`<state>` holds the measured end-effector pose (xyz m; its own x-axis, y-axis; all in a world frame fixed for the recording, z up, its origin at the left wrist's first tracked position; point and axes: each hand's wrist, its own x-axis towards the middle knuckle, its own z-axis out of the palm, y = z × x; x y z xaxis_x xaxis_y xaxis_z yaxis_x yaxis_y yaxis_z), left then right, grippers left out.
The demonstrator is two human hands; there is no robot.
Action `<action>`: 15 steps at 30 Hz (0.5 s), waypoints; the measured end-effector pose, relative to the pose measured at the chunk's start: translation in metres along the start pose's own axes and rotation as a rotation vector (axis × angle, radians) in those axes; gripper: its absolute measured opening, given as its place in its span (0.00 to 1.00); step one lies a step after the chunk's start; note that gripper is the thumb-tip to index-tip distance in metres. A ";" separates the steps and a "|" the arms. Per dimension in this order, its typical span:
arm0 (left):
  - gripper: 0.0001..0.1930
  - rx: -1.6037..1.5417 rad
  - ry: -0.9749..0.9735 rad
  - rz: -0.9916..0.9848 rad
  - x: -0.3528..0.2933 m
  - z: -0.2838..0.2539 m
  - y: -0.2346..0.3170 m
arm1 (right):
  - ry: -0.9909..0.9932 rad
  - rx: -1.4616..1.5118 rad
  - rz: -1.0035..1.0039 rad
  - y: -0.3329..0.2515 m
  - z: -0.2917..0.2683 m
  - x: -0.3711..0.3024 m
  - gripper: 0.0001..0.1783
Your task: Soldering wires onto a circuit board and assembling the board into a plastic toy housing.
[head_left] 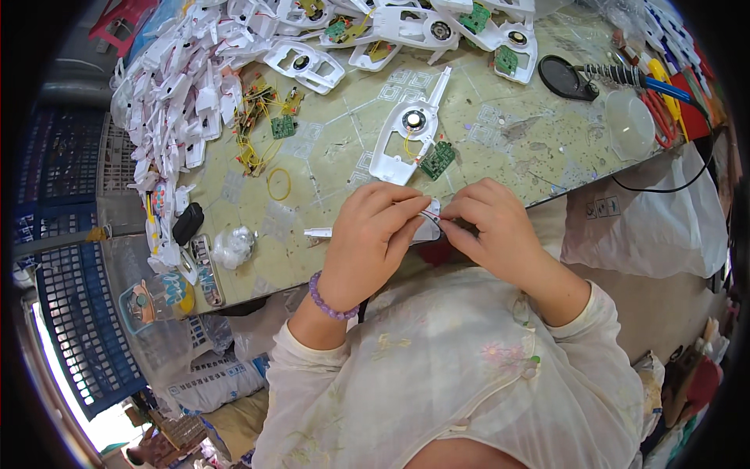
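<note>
At the table's near edge, my left hand (379, 227) and my right hand (492, 227) meet, thumbs and fingers pinched together. Between the fingertips run thin red and dark wires (432, 215). Under the hands lies a white plastic shell (427, 231), mostly hidden; a narrow white tip (318, 232) sticks out left of my left wrist. Just beyond my fingers rests another white plastic shell (384, 153) with a round speaker (414, 119) in it. A green circuit board (438, 160) hangs off that shell by yellow wires.
White plastic parts (183, 102) are heaped at the back left, beside circuit boards with yellow wires (254, 129). A soldering iron (672, 87) rests in a coil stand (617, 74) at the right, near a translucent cup (630, 125). A phone (206, 270) lies front left.
</note>
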<state>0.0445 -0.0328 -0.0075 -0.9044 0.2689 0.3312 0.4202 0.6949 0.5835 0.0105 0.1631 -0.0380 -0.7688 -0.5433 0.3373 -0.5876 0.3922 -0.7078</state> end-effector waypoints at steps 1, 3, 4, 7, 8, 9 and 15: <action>0.09 -0.001 -0.003 0.000 0.003 0.000 -0.001 | -0.001 0.065 0.030 0.000 -0.001 0.001 0.05; 0.07 -0.018 -0.084 0.005 0.006 0.000 -0.004 | 0.023 0.121 0.050 0.002 -0.001 0.002 0.05; 0.07 -0.018 -0.087 0.004 0.008 0.000 -0.004 | 0.046 0.174 0.068 0.003 -0.002 0.003 0.04; 0.05 -0.031 -0.087 -0.075 0.011 0.001 -0.006 | 0.039 0.237 0.093 0.004 -0.004 0.004 0.04; 0.04 -0.068 -0.095 -0.090 0.012 0.001 -0.006 | 0.041 0.237 0.095 0.004 -0.005 0.003 0.04; 0.04 -0.105 -0.103 -0.106 0.013 0.001 -0.007 | 0.038 0.273 0.134 0.003 -0.005 0.003 0.04; 0.06 -0.215 -0.170 -0.271 0.015 0.000 -0.007 | 0.008 0.358 0.268 -0.001 -0.004 0.002 0.08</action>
<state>0.0279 -0.0334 -0.0064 -0.9766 0.2136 0.0266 0.1536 0.6049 0.7814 0.0088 0.1651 -0.0342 -0.8848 -0.4511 0.1170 -0.2445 0.2354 -0.9406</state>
